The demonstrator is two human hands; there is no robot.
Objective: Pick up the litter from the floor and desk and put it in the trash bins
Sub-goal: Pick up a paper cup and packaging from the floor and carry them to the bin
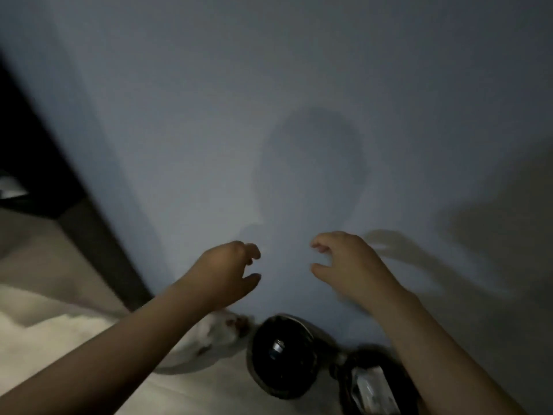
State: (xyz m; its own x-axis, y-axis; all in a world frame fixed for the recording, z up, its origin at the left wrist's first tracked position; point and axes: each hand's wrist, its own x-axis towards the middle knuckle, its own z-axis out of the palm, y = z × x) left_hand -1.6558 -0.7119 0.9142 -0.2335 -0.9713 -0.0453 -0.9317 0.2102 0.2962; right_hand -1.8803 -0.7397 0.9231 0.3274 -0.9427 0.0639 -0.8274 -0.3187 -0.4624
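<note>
My left hand [227, 269] and my right hand [344, 265] are raised side by side in front of a pale wall, fingers loosely curled, holding nothing. Below them on the floor stand two dark round trash bins. The left bin [281, 354] has a small shiny item inside. The right bin [371, 381] holds a crumpled clear wrapper. A white bag or bin [209, 339] with brownish bits at its top sits just left of the dark bins, partly behind my left forearm. The picture is dim and blurred.
The pale wall [299, 115] fills most of the view, with my shadow on it. A dark furniture edge [74, 187] runs diagonally at the left. Light floor [45, 265] shows at the lower left.
</note>
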